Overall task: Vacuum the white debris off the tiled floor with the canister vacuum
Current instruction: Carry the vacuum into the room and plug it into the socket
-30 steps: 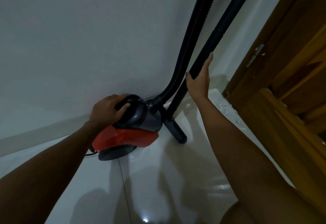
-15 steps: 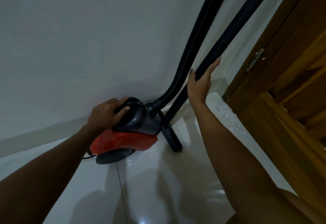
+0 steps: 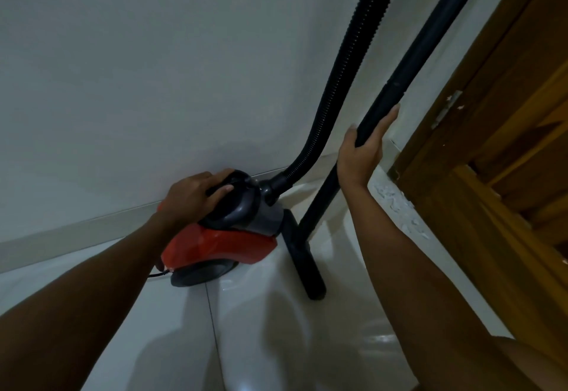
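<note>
My left hand [image 3: 192, 195] gripped the canister vacuum [image 3: 227, 230] handle by the wall; my right hand [image 3: 362, 150] curled round the wand [image 3: 399, 83]. White debris [image 3: 396, 203] lay beside the door frame [image 3: 461, 144].

Glossy tiled floor [image 3: 159, 323], canister vacuum [image 3: 221, 243], white debris [image 3: 396, 203] scattered
</note>
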